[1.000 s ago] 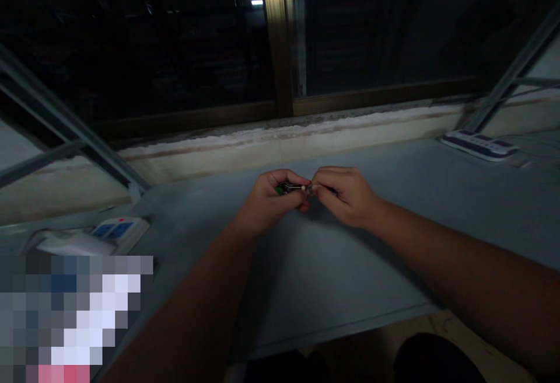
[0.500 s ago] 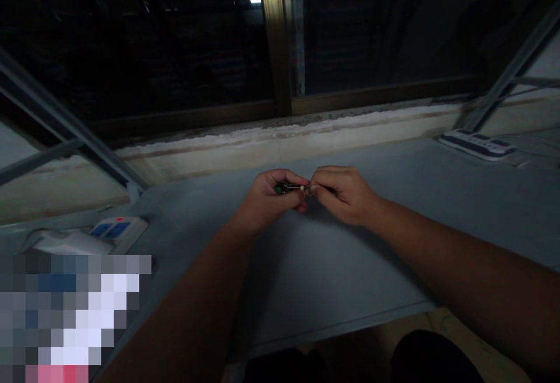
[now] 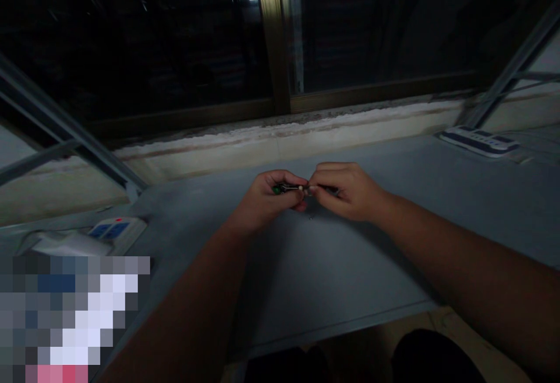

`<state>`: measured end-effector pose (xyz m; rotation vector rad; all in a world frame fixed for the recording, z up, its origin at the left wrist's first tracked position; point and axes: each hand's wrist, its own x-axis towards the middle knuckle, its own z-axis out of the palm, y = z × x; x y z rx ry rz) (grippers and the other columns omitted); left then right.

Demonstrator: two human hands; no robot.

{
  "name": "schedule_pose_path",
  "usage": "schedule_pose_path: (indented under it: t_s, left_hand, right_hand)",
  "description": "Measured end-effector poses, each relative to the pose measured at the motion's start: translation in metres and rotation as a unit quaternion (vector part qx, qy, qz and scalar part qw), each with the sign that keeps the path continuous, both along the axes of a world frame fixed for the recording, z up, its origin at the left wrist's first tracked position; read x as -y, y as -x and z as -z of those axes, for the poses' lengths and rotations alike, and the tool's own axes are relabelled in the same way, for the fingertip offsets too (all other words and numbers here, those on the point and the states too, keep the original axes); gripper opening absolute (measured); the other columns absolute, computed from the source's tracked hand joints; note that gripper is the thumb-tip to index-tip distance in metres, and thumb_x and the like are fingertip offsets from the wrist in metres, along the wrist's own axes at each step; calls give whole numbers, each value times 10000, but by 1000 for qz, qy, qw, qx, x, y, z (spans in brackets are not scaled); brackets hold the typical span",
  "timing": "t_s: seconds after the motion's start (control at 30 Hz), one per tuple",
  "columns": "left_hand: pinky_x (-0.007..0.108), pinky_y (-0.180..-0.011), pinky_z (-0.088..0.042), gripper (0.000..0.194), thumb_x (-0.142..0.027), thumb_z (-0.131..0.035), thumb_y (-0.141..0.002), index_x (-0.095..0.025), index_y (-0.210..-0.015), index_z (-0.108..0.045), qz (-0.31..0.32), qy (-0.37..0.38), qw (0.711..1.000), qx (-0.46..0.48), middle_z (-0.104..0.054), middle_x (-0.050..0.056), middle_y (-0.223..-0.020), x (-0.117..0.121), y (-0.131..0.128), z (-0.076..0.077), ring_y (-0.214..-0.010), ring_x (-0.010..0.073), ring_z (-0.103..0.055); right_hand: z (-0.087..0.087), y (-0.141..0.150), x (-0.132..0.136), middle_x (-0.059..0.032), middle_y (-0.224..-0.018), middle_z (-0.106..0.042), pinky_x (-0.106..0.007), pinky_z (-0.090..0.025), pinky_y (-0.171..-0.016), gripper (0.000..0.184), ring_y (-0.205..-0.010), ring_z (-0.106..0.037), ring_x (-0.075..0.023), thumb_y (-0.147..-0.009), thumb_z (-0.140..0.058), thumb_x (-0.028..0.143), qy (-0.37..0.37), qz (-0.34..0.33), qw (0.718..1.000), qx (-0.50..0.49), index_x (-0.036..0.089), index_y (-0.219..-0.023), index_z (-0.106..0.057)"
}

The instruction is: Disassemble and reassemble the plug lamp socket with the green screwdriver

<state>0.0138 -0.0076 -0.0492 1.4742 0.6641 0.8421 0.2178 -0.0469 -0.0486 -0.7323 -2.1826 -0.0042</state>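
Above the middle of the grey-blue table (image 3: 332,278), my two hands meet fingertip to fingertip. My left hand (image 3: 273,199) is closed around a small dark and metallic object with a green part (image 3: 276,189); its kind is too small and dim to make out. At the inner end of that object, between the hands, a small pale tip (image 3: 301,188) shows. My right hand (image 3: 343,190) is pinched at the same end, and what its fingers grip is mostly hidden. Just below the fingertips, a tiny shiny bit (image 3: 311,217) shows against the table.
A white power strip with blue sockets (image 3: 116,230) and a red light lies at the left, beside a white plug or adapter (image 3: 72,243). Another power strip (image 3: 479,141) is at the back right. Metal frame legs stand at both sides; a dark window (image 3: 175,38) rises behind.
Both hands stay together at nearly the same spot, with only slight finger movement. The tiny shiny bit below the fingers shows more clearly now. The view has shifted slightly.
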Motion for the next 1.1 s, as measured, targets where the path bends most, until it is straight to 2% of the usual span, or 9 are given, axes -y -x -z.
schedule_pose_path:
  t_s: [0.23,0.57,0.8,1.1]
  left_hand:
    - [203,-593,-523,288,-215,-852,-658,-127,-898,-719,15,40,999,22,-741,26,-783,0,1,1,-596,94,-657]
    - [222,-615,-531,251,-171,-811,-673,-128,-904,-723,13,46,999,13,-756,41,-814,3,-1,-2,-603,96,-658]
    - [227,-629,-553,227,-231,-806,-721,-131,-912,-735,15,41,999,14,-759,45,-823,1,1,-2,-631,109,-682]
    - [234,-638,-577,268,-264,-831,-722,-131,-937,-740,-6,19,999,40,-758,47,-833,-2,2,1,-634,120,-702]
  right_hand:
    - [-1,-4,-1,-12,-719,-551,-251,-380,-624,118,-663,-528,-125,-898,-555,143,-17,2,1000,18,159,-796,-612]
    - [-2,-7,-1,-15,-721,-553,-255,-379,-622,116,-666,-527,-128,-888,-563,146,-23,-3,999,38,152,-787,-620]
    - [-4,-10,-1,-7,-720,-541,-260,-381,-635,115,-676,-522,-127,-886,-587,158,-22,9,998,63,161,-773,-612]
    - [-5,-12,3,-2,-739,-613,-249,-430,-645,41,-675,-578,-118,-873,-637,170,3,21,1000,-7,171,-832,-640]
